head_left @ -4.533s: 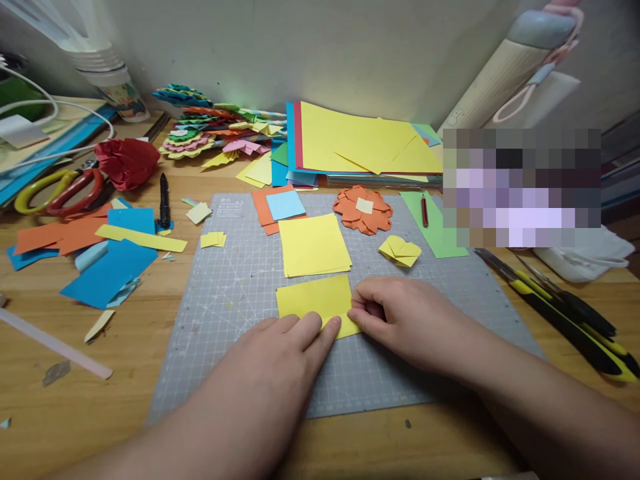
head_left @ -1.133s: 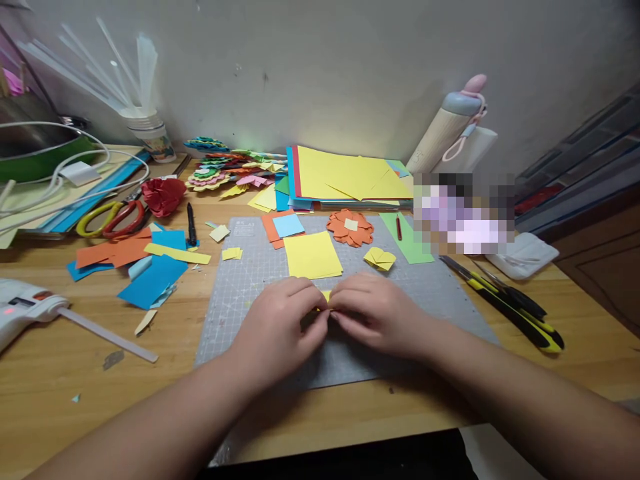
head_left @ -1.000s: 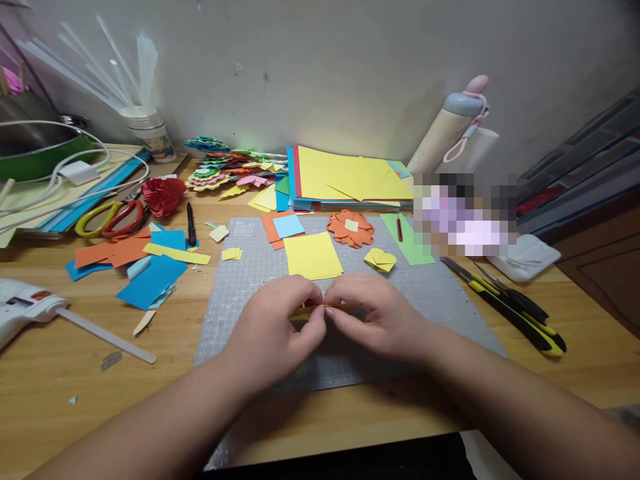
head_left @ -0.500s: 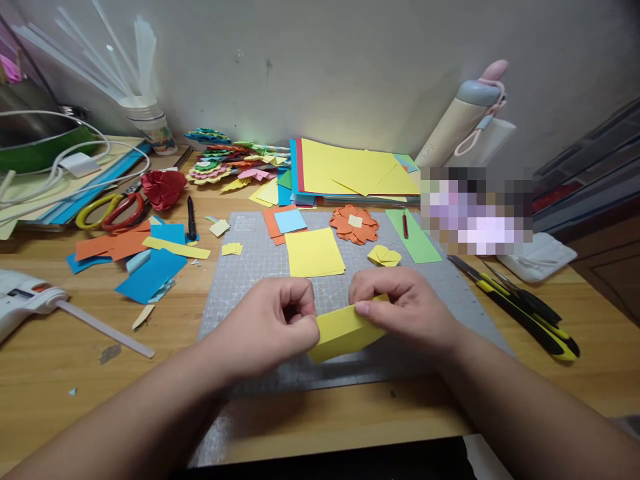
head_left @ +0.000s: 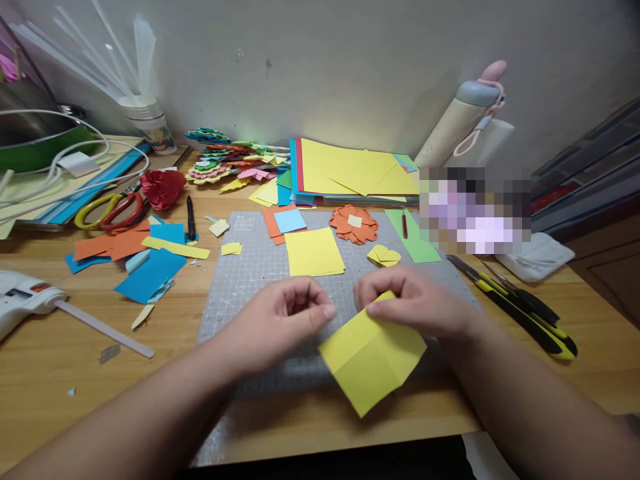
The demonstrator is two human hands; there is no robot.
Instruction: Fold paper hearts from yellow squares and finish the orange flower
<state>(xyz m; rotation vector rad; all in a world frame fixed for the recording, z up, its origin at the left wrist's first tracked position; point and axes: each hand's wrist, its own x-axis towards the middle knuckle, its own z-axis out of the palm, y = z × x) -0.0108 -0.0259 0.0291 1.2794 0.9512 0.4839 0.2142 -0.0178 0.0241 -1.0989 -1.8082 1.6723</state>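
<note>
A square of yellow paper with crease lines hangs tilted over the front of the cutting mat. My right hand pinches its upper edge between thumb and fingers. Just left of the sheet is my left hand, loosely curled, holding nothing, its thumb a little apart from the fingers. Beyond the hands lie a stack of yellow paper squares, a folded yellow paper heart and an orange paper flower with a pale square at its centre.
Yellow-and-black cutters lie at right. At left are a glue gun, blue paper scraps, scissors and a black pen. Coloured sheets are stacked against the wall, near a leaning bottle.
My left hand has let go of the yellow paper. The sheet has opened out from its fold and now hangs lower, held by my right hand alone.
</note>
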